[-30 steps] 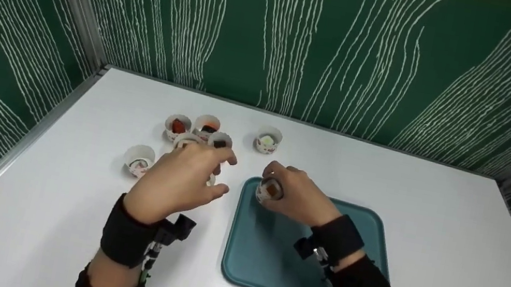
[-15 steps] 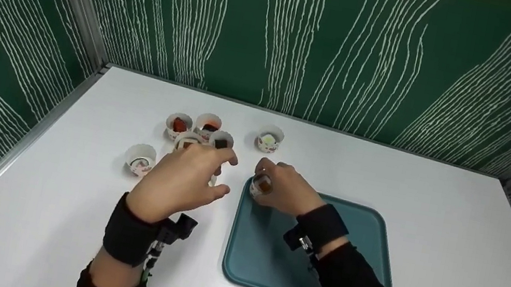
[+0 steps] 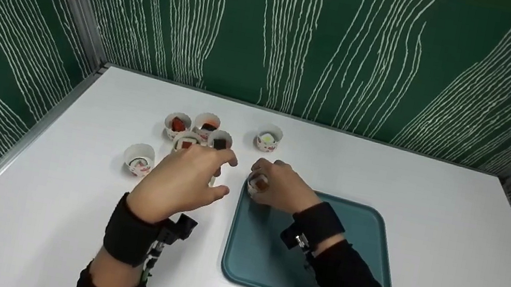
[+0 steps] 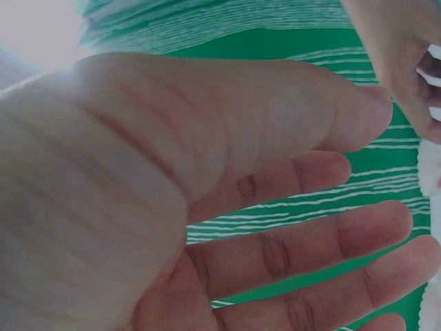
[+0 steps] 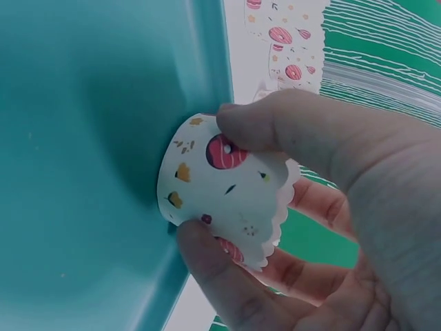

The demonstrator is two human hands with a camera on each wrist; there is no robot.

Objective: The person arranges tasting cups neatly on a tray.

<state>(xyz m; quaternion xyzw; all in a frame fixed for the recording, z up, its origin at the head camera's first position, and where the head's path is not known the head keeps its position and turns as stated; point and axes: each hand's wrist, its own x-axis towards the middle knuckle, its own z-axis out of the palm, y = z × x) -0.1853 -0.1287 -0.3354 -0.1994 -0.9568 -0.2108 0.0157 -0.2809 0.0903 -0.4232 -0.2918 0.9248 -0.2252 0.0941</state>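
Note:
At the far-left corner of the teal tray (image 3: 266,261), my right hand (image 3: 287,188) holds a paper baking cup (image 5: 213,179) printed with doughnuts. Inside that cup is a small piece with a brown square on top, seen in the head view. Thumb and fingertips pinch the cup's sides, and its base meets the tray in the right wrist view. My left hand (image 3: 183,178) hovers left of the tray, fingers loosely spread and holding nothing. Partly behind it are a cup with a red-square piece (image 3: 187,142) and a cup with a dark piece (image 3: 219,142).
Farther back stand a cup with a red piece (image 3: 177,125) and a cup with an orange-and-black piece (image 3: 207,127). Another cup (image 3: 139,161) is left of my left hand. A cup with a pale piece (image 3: 268,139) stands behind the tray. Green walls (image 3: 238,30) border the white table (image 3: 453,241).
My right hand has carried the cup a little leftward into the tray's far-left corner. My left hand has stayed almost still.

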